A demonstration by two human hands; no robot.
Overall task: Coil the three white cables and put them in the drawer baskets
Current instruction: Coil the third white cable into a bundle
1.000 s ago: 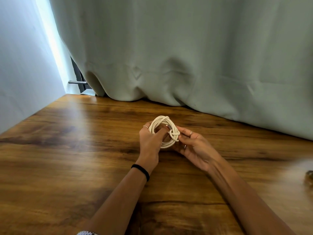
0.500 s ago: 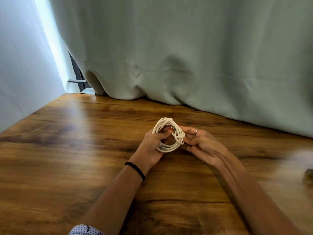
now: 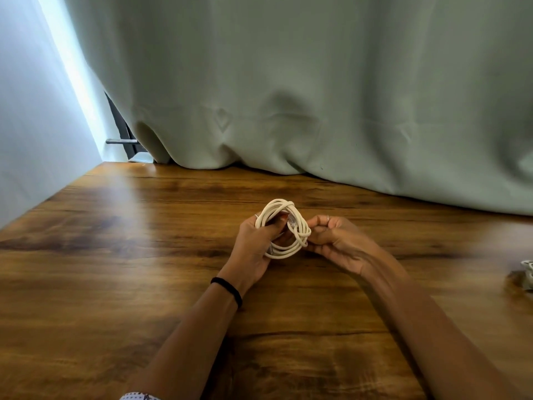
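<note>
A coiled white cable [image 3: 288, 246] is held upright just above the wooden table [image 3: 115, 269], between both hands. My left hand [image 3: 253, 249] grips the coil's left side, with fingers passing through the loop. My right hand [image 3: 337, 243] pinches the coil's right side, where a few turns wrap around the bundle. A clear plug end [image 3: 292, 221] shows inside the loop near my left fingers. Part of another white cable [image 3: 527, 272] lies at the table's right edge, mostly cut off by the frame. No drawer or basket is in view.
A pale green curtain [image 3: 317, 96] hangs along the back of the table and rests on it. A light wall [image 3: 34, 140] borders the table on the left. A dark metal bracket [image 3: 121, 141] shows in the gap behind the curtain.
Both hands have shifted slightly to the right with the coil. The left fingers have gone further into the loop, and the coil has tilted a little.
</note>
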